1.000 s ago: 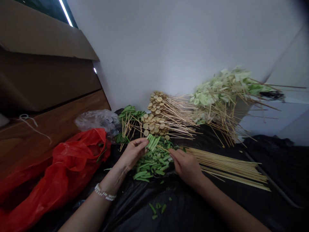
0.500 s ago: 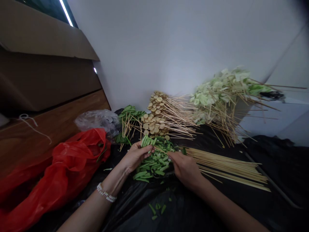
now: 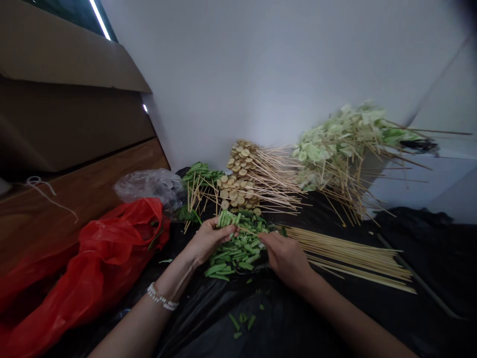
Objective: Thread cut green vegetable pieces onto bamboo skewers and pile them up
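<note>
My left hand (image 3: 210, 239) is closed around a row of cut green vegetable pieces (image 3: 228, 219), thumb on the near side. A thin bamboo skewer (image 3: 248, 230) runs from those pieces across to my right hand (image 3: 285, 253), whose fingers pinch its other end. Beneath and between both hands lies a heap of chopped green stems (image 3: 238, 256) on black plastic sheeting (image 3: 208, 318). Just right of my right hand, a bundle of bare bamboo skewers (image 3: 354, 256) is spread out on the sheeting.
Skewered pale round slices (image 3: 240, 191) are stacked behind the heap, beside green-loaded skewers (image 3: 203, 174). Skewered cabbage leaves (image 3: 335, 134) pile up at the back right. On the left are a red plastic bag (image 3: 108, 248), a clear bag (image 3: 149, 186) and a cardboard box (image 3: 74, 119).
Both hands hold nearly the same position, with the skewer and green pieces still between them. The whole view has shifted very slightly.
</note>
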`<state>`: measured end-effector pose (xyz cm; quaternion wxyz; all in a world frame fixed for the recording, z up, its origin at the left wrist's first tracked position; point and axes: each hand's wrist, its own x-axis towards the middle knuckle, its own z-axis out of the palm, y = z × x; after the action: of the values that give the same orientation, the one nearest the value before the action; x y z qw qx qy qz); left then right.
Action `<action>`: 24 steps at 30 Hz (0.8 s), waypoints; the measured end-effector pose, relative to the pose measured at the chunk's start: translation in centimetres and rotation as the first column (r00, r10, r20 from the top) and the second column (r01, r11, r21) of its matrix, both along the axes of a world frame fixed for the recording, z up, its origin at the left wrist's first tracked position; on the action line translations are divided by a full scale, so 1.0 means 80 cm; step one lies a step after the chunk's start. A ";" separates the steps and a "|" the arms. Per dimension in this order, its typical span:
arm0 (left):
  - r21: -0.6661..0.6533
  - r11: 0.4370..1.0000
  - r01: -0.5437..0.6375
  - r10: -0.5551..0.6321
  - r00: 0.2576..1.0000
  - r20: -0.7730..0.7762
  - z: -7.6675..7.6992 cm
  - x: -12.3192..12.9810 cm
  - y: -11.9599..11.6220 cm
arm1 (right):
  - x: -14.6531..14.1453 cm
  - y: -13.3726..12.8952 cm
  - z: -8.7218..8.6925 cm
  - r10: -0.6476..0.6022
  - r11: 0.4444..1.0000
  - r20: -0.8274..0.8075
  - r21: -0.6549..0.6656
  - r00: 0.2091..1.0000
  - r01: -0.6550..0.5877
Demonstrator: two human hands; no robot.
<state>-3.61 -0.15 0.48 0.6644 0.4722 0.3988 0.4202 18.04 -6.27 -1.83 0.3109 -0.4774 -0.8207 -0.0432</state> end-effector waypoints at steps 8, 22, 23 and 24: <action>0.232 0.971 0.055 0.028 0.939 -0.342 0.009 -0.002 0.002 | 0.008 0.011 0.005 -0.053 0.997 -0.212 0.045 0.976 0.063; 0.553 0.830 0.078 0.353 0.693 -0.629 -0.011 -0.014 0.008 | 0.018 0.012 0.023 -0.093 0.986 -0.478 0.078 0.873 0.148; 0.558 0.822 0.110 0.361 0.658 -0.661 -0.011 -0.015 0.007 | 0.017 0.013 0.021 -0.084 0.988 -0.464 0.074 0.882 0.133; 0.553 0.820 0.147 0.357 0.623 -0.696 -0.011 -0.016 0.006 | 0.017 0.013 0.018 -0.072 0.991 -0.450 0.072 0.890 0.117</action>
<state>-4.90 0.34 -0.37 0.2298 0.7532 0.5310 0.3129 19.37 -5.23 -0.37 0.5109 -0.4983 -0.7003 0.0126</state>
